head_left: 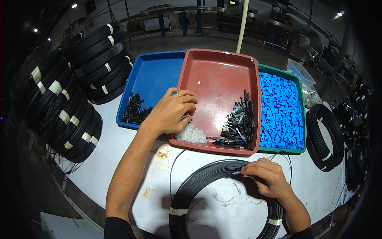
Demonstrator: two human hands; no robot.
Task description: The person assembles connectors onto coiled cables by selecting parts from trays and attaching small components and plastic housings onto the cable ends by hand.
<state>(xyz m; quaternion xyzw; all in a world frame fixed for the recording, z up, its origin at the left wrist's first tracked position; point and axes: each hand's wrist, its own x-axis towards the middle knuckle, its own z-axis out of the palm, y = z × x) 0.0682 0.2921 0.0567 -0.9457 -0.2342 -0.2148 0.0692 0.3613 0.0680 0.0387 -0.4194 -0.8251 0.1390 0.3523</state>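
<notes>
My left hand [172, 110] is over the near left corner of the red tray [219, 71]. Its fingers are curled together just above a small heap of clear plastic pieces [191, 134]; whatever is between the fingertips is hidden. In my right hand [268, 177], thumb and fingers pinch the end of a black cable, where a small pale tip [236, 173] pokes out to the left. That hand is held over the far right side of a coiled black cable [199, 179], which is bound with pale tape and lies on the white table.
Black connector parts [240, 123] fill the red tray's right side. A blue tray [155, 75] with black pieces [135, 109] stands left, a green tray [304, 115] of blue clips [280, 111] right. Taped cable coils are stacked at left [63, 107]; another coil [326, 137] lies right.
</notes>
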